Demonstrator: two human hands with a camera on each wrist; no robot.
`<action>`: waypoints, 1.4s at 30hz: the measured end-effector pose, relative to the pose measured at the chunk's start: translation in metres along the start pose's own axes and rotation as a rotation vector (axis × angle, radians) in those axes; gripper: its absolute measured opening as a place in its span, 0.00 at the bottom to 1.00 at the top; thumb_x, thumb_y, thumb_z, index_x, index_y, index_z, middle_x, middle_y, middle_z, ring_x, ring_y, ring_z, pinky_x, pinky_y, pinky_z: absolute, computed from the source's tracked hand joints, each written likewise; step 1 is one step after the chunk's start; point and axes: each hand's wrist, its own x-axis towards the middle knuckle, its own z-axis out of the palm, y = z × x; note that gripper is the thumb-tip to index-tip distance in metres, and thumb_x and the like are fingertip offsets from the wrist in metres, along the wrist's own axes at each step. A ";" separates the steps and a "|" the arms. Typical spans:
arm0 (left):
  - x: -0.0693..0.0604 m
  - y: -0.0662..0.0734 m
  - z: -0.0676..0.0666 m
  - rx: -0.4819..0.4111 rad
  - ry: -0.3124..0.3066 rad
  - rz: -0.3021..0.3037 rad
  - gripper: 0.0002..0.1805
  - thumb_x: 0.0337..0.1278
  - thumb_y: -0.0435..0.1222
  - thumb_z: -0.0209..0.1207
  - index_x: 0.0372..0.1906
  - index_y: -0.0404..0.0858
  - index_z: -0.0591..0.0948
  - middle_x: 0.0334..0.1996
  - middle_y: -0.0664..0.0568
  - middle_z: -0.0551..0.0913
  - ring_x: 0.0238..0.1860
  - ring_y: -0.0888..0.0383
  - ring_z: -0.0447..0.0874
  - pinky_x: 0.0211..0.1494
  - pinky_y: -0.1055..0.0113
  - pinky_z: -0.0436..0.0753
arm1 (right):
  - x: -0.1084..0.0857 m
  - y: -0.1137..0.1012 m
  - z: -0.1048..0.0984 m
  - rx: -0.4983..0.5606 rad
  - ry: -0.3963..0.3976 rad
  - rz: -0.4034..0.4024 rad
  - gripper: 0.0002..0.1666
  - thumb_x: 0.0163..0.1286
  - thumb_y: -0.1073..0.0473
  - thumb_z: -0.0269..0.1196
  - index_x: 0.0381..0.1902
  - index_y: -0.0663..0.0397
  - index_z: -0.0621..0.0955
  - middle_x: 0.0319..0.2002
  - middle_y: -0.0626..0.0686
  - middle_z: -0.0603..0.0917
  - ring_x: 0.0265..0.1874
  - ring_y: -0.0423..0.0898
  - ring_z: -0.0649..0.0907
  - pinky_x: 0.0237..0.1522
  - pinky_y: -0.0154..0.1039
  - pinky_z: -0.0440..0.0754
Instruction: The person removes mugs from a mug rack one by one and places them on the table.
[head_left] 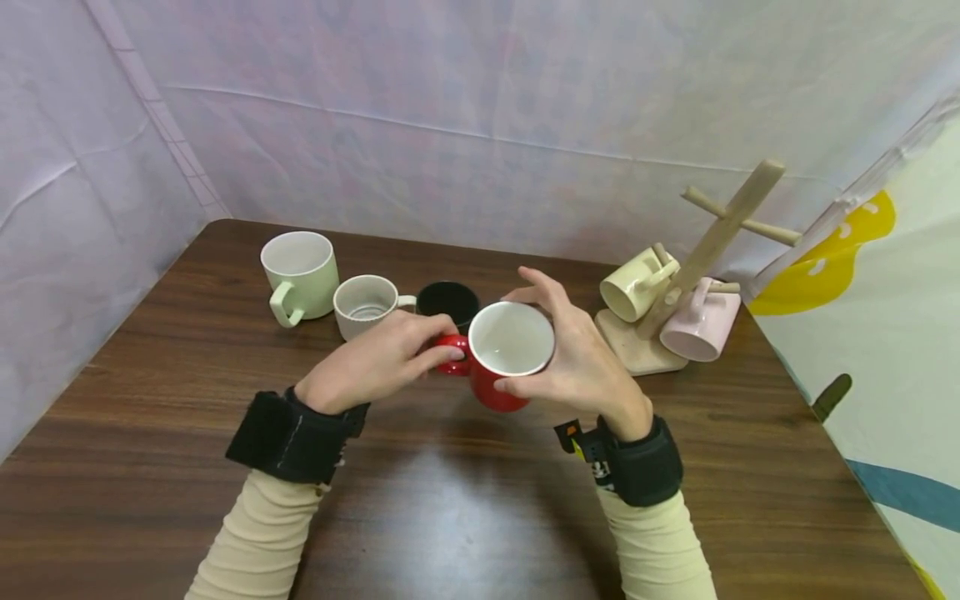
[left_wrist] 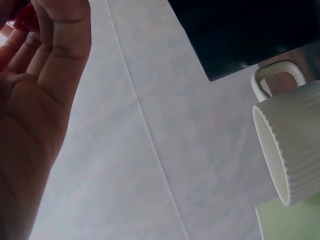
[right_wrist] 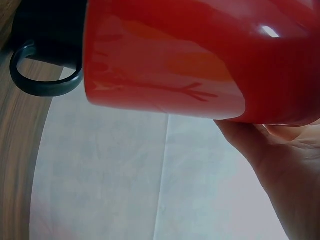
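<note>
A red mug (head_left: 495,390) with a white inside is held between both hands above the table, its mouth facing up. My left hand (head_left: 371,360) pinches its handle, which points left. My right hand (head_left: 592,362) grips the body from the right, thumb on the near side; its raised finger stands away from the rim. In the right wrist view the mug's glossy red side (right_wrist: 175,65) fills the upper part. Just behind the mug stands a black mug (head_left: 447,302), partly hidden; its handle (right_wrist: 45,90) shows in the right wrist view.
Left of the black mug stand a ribbed white mug (head_left: 365,304) and a pale green mug (head_left: 311,287). At the back right, a wooden mug rack (head_left: 720,237) bears a pale yellow mug (head_left: 630,287) and a pink mug (head_left: 697,329). White cloth (head_left: 420,150) hangs behind the brown table (head_left: 450,533).
</note>
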 end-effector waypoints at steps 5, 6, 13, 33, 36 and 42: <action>0.000 0.000 0.000 0.005 -0.002 0.025 0.05 0.69 0.34 0.62 0.34 0.41 0.79 0.24 0.60 0.76 0.24 0.64 0.72 0.29 0.67 0.76 | -0.001 0.000 0.000 -0.012 -0.007 0.004 0.63 0.43 0.65 0.81 0.73 0.63 0.58 0.56 0.59 0.80 0.51 0.52 0.83 0.48 0.50 0.83; 0.000 -0.001 0.000 0.007 0.001 0.032 0.06 0.69 0.34 0.62 0.34 0.41 0.79 0.24 0.60 0.76 0.24 0.65 0.72 0.29 0.67 0.76 | -0.001 0.000 0.000 -0.015 -0.006 0.004 0.63 0.43 0.64 0.81 0.73 0.63 0.58 0.56 0.59 0.80 0.51 0.52 0.83 0.48 0.50 0.83; 0.001 0.001 0.000 0.044 0.019 0.041 0.08 0.68 0.34 0.63 0.33 0.41 0.77 0.22 0.58 0.74 0.23 0.64 0.71 0.29 0.67 0.76 | 0.000 -0.001 -0.002 -0.026 0.002 0.002 0.66 0.42 0.65 0.82 0.74 0.62 0.56 0.56 0.60 0.80 0.50 0.53 0.83 0.47 0.51 0.83; -0.001 -0.002 0.000 0.075 0.070 0.035 0.04 0.69 0.33 0.62 0.38 0.38 0.80 0.26 0.57 0.79 0.24 0.65 0.76 0.32 0.67 0.79 | -0.002 0.007 -0.012 0.027 0.034 0.024 0.47 0.58 0.69 0.73 0.72 0.69 0.63 0.63 0.65 0.75 0.60 0.58 0.78 0.60 0.54 0.76; -0.003 -0.004 -0.003 0.089 0.099 0.025 0.03 0.68 0.33 0.63 0.38 0.37 0.80 0.26 0.56 0.80 0.24 0.65 0.77 0.32 0.66 0.80 | -0.003 0.012 -0.020 -0.022 0.109 0.062 0.37 0.64 0.71 0.69 0.69 0.71 0.67 0.61 0.68 0.76 0.61 0.61 0.77 0.62 0.57 0.75; -0.010 -0.007 -0.010 0.121 0.150 0.008 0.03 0.67 0.31 0.64 0.38 0.36 0.80 0.26 0.54 0.81 0.23 0.64 0.77 0.31 0.66 0.80 | -0.008 0.020 -0.027 -0.111 0.137 0.193 0.28 0.71 0.67 0.65 0.66 0.70 0.71 0.61 0.68 0.76 0.60 0.63 0.76 0.61 0.61 0.73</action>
